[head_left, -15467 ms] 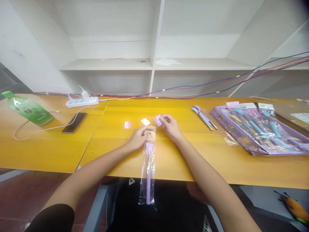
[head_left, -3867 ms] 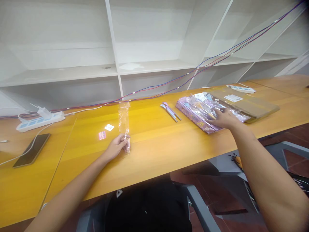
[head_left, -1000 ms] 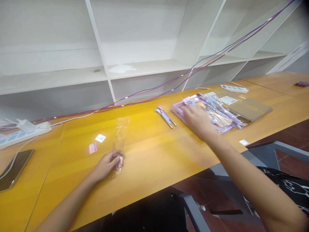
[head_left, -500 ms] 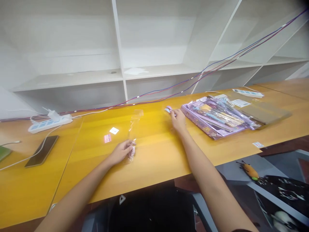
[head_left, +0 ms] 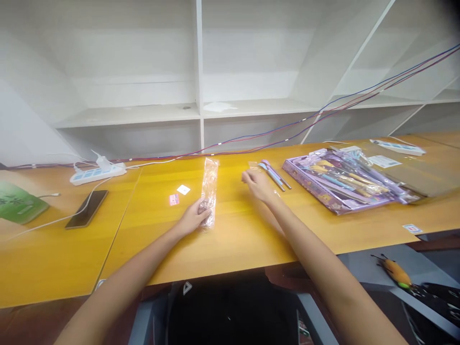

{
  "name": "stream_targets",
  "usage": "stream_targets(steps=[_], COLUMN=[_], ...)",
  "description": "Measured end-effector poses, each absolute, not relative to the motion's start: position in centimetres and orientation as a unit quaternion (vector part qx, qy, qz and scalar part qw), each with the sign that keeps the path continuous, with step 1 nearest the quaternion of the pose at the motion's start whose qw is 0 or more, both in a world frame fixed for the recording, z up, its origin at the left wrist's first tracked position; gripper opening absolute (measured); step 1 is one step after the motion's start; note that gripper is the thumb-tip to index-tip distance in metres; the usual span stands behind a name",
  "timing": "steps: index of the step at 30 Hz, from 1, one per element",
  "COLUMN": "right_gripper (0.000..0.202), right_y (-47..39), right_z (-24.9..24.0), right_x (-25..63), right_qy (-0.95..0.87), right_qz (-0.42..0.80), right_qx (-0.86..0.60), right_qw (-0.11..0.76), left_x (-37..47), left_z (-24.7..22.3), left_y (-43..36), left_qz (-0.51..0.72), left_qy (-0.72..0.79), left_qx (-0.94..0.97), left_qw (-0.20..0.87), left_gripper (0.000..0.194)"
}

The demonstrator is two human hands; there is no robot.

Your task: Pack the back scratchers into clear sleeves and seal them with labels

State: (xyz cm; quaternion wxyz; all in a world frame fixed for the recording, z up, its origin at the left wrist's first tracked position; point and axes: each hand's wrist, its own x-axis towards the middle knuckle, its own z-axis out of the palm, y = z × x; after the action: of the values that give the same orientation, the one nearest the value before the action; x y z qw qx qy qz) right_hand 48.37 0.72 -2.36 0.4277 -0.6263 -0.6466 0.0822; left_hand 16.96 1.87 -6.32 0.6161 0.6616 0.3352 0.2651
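My left hand [head_left: 196, 216] grips the lower part of a clear plastic sleeve [head_left: 210, 179], which lies lengthwise on the yellow table. The sleeve looks flat and crinkled, and my fingers hide part of it. My right hand [head_left: 258, 185] is over the table to the right of the sleeve, its fingers curled in, with nothing visible in them. Just beyond it, two slim pens [head_left: 276, 175], one light blue and one purple, lie side by side. A small clear plastic piece [head_left: 253, 165] shows behind the right hand.
A purple tray [head_left: 309, 190] with bagged pens [head_left: 345, 179] stands to the right. Two small stickers, one white [head_left: 183, 189] and one pink [head_left: 174, 199], lie left of the sleeve. Further left are a phone [head_left: 86, 209], a power strip [head_left: 97, 173] and a green pouch [head_left: 19, 203].
My right hand has let go of the pens, which now lie on the table, and has moved left toward the sleeve. My left hand keeps hold of the sleeve. The view has turned slightly left.
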Motion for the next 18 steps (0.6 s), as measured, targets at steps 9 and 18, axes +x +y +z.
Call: stream_targets(steps=[9, 18], right_gripper=[0.057, 0.056], right_y=[1.6, 1.5], right_z=[-6.7, -6.4], right_x=[36.4, 40.9], right_qy=[-0.568, -0.505], right_qz=[0.457, 0.401], right_qx=[-0.474, -0.523], right_qw=[0.494, 0.558], left_x=[16.7, 16.6], left_z=[-6.7, -6.0], left_y=[2.0, 0.7], left_qz=[0.293, 0.252], left_qy=[0.338, 0.27], left_qx=[0.729, 0.759], left_qw=[0.519, 0.535], left_gripper=[0.063, 0.092])
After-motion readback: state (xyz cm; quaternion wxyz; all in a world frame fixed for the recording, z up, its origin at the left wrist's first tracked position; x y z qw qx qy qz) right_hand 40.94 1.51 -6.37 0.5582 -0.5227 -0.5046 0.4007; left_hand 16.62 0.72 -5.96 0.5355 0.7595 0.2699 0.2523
